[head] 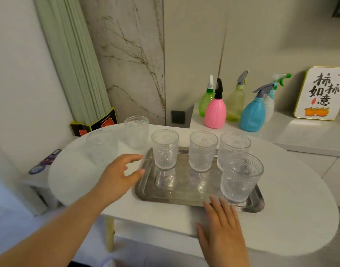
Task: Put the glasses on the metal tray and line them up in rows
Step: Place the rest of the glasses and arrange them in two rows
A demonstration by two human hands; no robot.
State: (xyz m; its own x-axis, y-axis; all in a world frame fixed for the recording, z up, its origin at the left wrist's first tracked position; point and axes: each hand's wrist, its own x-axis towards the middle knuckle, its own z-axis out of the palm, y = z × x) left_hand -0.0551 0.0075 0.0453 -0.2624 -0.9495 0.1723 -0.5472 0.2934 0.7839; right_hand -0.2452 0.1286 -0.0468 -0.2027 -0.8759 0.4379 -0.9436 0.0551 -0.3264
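A metal tray (176, 193) lies on the white oval table (292, 218). Three ribbed clear glasses stand in its back row: left (165, 149), middle (203, 151), right (235, 145). Another glass (241, 177) stands at the tray's front right. Two glasses stand on the table left of the tray, one far (136, 132) and one nearer (102, 146). My left hand (119, 174) hovers open at the tray's left edge, holding nothing. Fingers spread, my right hand (222, 232) rests at the tray's front edge, just below the front glass.
Several spray bottles, among them a pink one (215, 110) and a blue one (252, 114), stand on a white ledge (300, 132) behind the table, beside a framed sign (322, 93). A curtain (72, 60) hangs at the back left. A low side shelf (36, 180) sits left of the table.
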